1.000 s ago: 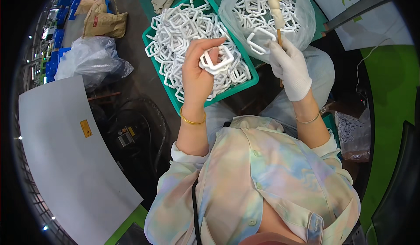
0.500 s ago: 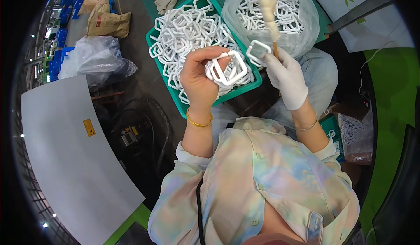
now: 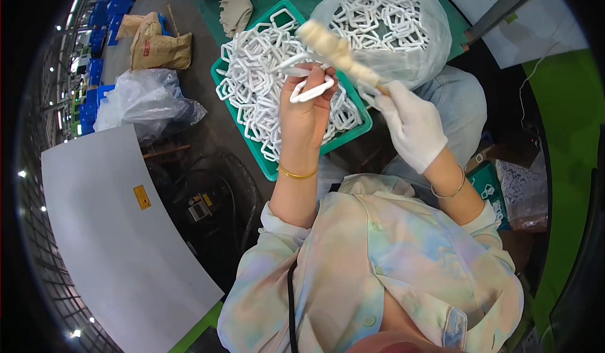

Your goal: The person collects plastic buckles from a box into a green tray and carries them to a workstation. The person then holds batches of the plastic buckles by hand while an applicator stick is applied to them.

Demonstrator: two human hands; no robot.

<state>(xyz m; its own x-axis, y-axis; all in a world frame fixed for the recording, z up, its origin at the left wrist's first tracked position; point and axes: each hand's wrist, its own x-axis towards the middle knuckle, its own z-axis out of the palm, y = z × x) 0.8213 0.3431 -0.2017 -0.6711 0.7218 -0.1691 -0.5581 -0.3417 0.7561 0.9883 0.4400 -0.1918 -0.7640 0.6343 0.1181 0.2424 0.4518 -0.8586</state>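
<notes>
The bare left hand is up over the green plastic tray heaped with white squarish plastic rings, fingers clenched around one such ring held just above the pile. Right beside it the white-gloved right hand grips the stick of a cream-coloured brush-like tool, its head just beside the held ring — this looks like the cleaning or trimming step. The next move calls for a steady ring and a light, well-aimed stroke — with the clear bag of rings behind.
</notes>
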